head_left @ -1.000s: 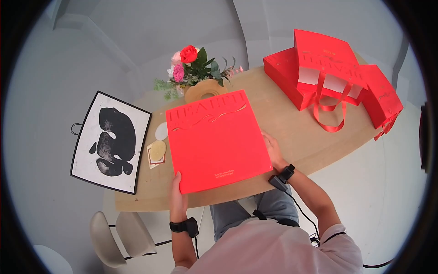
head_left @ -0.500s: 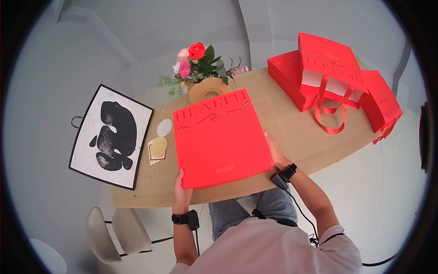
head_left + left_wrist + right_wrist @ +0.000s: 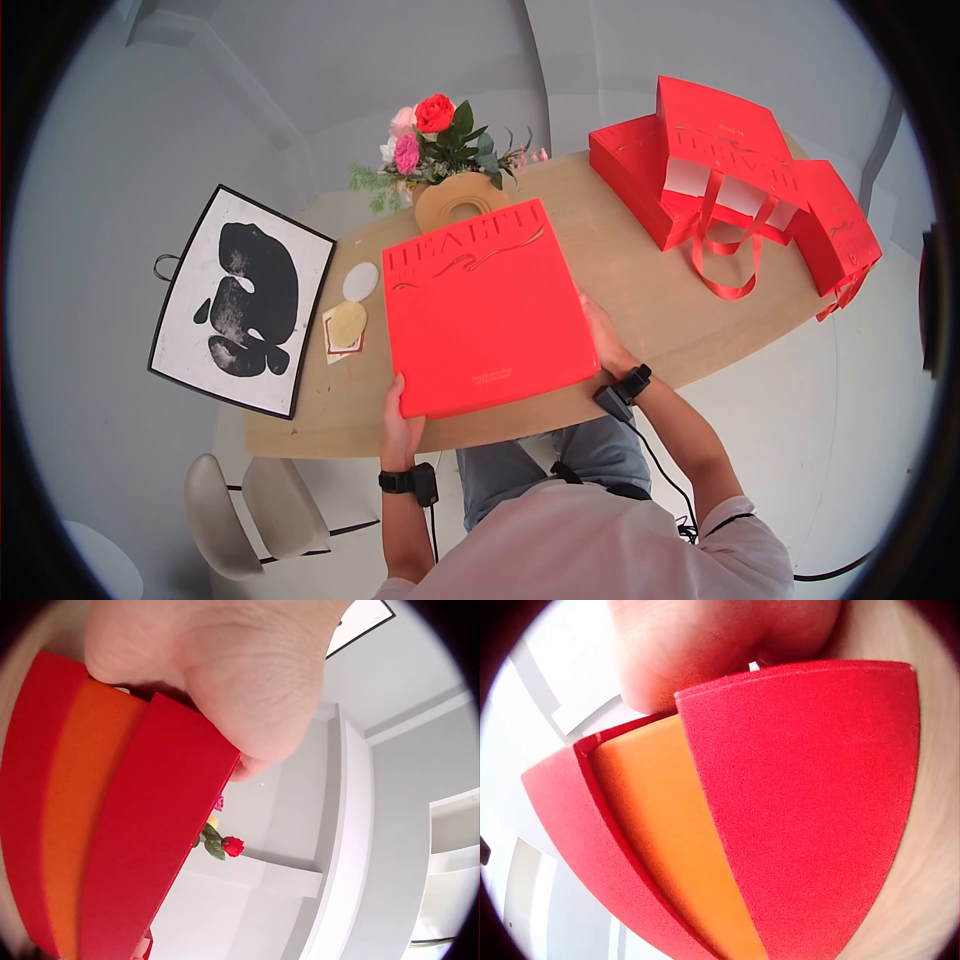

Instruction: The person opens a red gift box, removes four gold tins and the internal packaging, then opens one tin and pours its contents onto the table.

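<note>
A large red box [image 3: 490,315] with raised HEALTH lettering is held in both hands at the table's near side. My left hand [image 3: 401,425] grips its lower left corner, thumb over the top edge. On the other side, my right hand [image 3: 605,335] holds the right edge, its fingers mostly hidden by the box. An orange band [image 3: 90,787] runs between two red layers on the box's side in the left wrist view. The right wrist view shows the same orange band [image 3: 667,825] under my right palm [image 3: 720,645].
Red boxes and a red bag [image 3: 725,130] with ribbon handles stand at the table's right. A flower vase [image 3: 460,197] is behind the box. To the left lie a white disc [image 3: 360,281], a yellowish disc [image 3: 348,324] on a card and a framed picture [image 3: 245,300]. Chairs [image 3: 285,508] are lower left.
Over the last second the box has shifted slightly right in the head view, both hands still holding it. The surroundings have shifted a little in view too.
</note>
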